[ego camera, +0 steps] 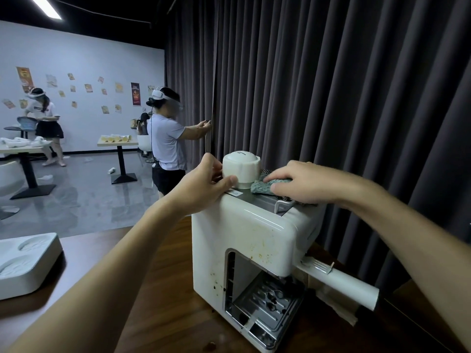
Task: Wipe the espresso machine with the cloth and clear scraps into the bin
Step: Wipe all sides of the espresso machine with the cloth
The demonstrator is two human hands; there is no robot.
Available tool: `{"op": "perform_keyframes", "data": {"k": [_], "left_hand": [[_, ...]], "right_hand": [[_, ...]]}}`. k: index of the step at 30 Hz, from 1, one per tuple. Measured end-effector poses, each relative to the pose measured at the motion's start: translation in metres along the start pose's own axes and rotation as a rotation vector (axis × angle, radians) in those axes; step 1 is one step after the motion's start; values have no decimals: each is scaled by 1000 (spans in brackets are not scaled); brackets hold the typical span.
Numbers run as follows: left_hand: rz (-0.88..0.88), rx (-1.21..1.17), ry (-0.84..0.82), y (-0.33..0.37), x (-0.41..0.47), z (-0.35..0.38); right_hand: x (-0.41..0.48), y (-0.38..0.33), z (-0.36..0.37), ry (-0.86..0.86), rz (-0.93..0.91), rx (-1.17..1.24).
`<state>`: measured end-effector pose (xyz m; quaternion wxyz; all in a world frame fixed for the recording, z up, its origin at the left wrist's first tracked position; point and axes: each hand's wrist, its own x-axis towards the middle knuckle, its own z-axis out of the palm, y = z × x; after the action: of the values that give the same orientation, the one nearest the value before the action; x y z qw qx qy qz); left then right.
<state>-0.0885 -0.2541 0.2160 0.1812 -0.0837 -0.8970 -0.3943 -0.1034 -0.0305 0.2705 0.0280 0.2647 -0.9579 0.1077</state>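
The espresso machine (pixel 244 238) stands on the bench (pixel 158 289), near the edge along the curtain (pixel 331 85). On its top, the right hand (pixel 305 182) presses the cloth (pixel 262 186) with flat fingers, just right of the white knob (pixel 242 169), which the left hand (pixel 204 184) grips. The stained front lies below both.

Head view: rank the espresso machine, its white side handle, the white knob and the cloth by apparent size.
1. espresso machine
2. white side handle, though it sits nearer the camera
3. white knob
4. cloth: only a small patch shows; the right hand covers the rest, so its rank is unsure.
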Motion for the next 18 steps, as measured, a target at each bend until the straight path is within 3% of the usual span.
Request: {"op": "perform_keyframes", "data": {"k": [3, 8, 12, 18], "left_hand": [[-2, 13, 8, 2, -3, -1], [0, 79, 84, 4, -7, 2], [-43, 116, 152, 8, -13, 5], [-93, 217, 409, 18, -32, 13]], "right_hand": [[-14, 12, 15, 195, 53, 145], [-11, 21, 43, 347, 50, 500], [-4, 21, 39, 311, -8, 575], [16, 23, 22, 213, -146, 686]]}}
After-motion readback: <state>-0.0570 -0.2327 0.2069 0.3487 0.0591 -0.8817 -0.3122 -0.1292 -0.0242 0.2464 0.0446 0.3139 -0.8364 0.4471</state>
